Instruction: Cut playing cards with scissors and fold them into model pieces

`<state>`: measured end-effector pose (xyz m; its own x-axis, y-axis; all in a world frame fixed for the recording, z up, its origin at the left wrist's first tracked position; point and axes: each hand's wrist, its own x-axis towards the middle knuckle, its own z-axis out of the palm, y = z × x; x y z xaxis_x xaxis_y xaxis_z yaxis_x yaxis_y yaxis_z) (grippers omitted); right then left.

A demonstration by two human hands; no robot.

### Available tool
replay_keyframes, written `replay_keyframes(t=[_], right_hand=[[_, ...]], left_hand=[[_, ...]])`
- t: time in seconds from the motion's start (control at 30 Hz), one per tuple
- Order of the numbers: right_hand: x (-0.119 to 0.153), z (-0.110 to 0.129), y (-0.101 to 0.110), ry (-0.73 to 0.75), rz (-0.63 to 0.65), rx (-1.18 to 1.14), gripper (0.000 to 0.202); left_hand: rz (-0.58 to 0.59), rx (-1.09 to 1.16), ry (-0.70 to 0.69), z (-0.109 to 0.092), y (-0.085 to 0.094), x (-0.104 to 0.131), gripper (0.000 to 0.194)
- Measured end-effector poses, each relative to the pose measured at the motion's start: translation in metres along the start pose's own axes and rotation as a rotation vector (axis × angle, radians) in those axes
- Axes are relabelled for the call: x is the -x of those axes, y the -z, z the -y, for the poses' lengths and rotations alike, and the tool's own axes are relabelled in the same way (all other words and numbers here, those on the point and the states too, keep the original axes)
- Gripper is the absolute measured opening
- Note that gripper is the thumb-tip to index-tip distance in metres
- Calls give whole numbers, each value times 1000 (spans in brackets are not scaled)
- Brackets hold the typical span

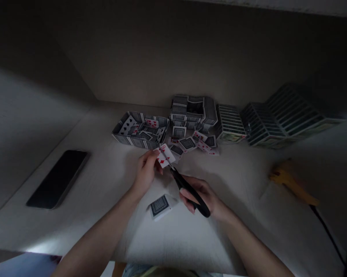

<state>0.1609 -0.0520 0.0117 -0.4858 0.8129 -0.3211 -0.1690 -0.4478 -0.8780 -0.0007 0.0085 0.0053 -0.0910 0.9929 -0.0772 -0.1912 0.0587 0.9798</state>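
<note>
My left hand pinches a playing card, a nine of diamonds, by its left side. My right hand is closed round the black handles of a pair of scissors. The scissor blades lie over the card and reach towards its middle. Just below my hands a small stack of cards rests on the table, patterned back up. Beyond the held card several loose cards are scattered, some face up and some face down.
A tray made of cards holds several cut pieces. Behind stands a box-like card structure; stepped card structures extend right. A black phone lies left. A yellow glue gun with a black cord lies right. Walls enclose the back and left.
</note>
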Motion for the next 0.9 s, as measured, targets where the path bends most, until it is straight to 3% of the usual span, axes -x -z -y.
replay_keyframes(t=[0.33,0.57,0.9], right_hand=[[0,5,-5,-27,-18,-40,46],[1,4,-5,-10,-15,-53,52],[1,2,-7,19,-27,-33,45]], left_hand=[[-46,-249,-119,1,0,0,27],[-57,-299,-129,-5,-2,1,28],[-49,-329,-150,-2,1,1,29]])
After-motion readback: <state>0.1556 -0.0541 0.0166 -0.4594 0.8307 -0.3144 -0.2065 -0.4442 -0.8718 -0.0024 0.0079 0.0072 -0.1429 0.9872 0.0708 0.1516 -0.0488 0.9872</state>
